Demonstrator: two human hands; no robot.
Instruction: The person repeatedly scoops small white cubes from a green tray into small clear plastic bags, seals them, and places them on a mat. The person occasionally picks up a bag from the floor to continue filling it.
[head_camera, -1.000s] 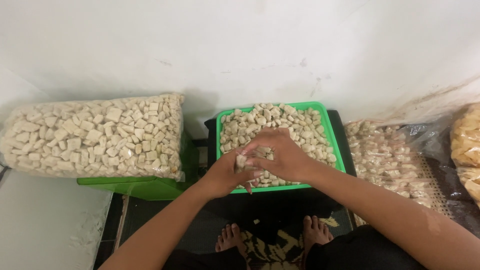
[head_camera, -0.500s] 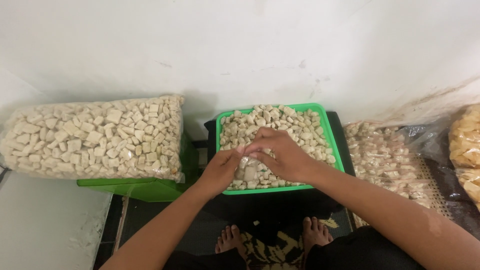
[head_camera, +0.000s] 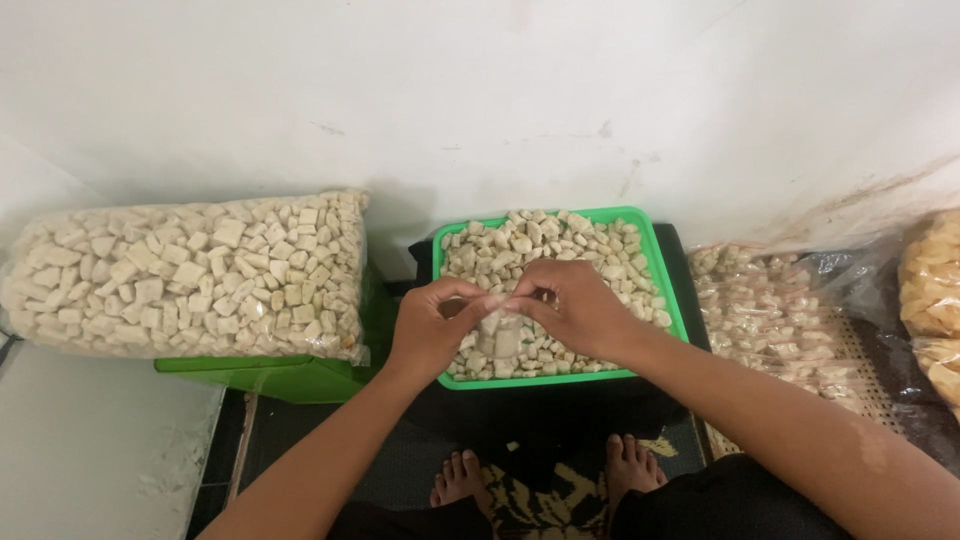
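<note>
Hard to say exactly what's between the fingers here. Both hands meet over the green tray (head_camera: 662, 262), and there seems to be a small clear bag (head_camera: 500, 330) hanging from the fingertips with a few pale chunks in it, but it's see-through and sits right on top of the same chunks (head_camera: 560, 245) in the tray, so its edges mostly vanish. The tray's near side is partly covered by the hands and wrists.

The left hand (head_camera: 432, 325) comes in from the lower left, knuckles up, thumb and forefinger pinched on what looks like the bag's top edge. The right hand (head_camera: 575, 310) reaches across from the lower right, back of the hand to the camera, fingers curled in and pinching the same spot, so the fingertips of both hands nearly touch. Neither hand is spread flat.

Left of the tray there's a big clear sack (head_camera: 190, 275) of the same chunks lying on a green box (head_camera: 290, 378), which is mostly hidden under it. On the right, small packets (head_camera: 760, 310) lie piled and blurry, and a yellowish bag (head_camera: 935, 300) is cut off by the frame. Bare toes (head_camera: 460, 478) peek out at the bottom.
</note>
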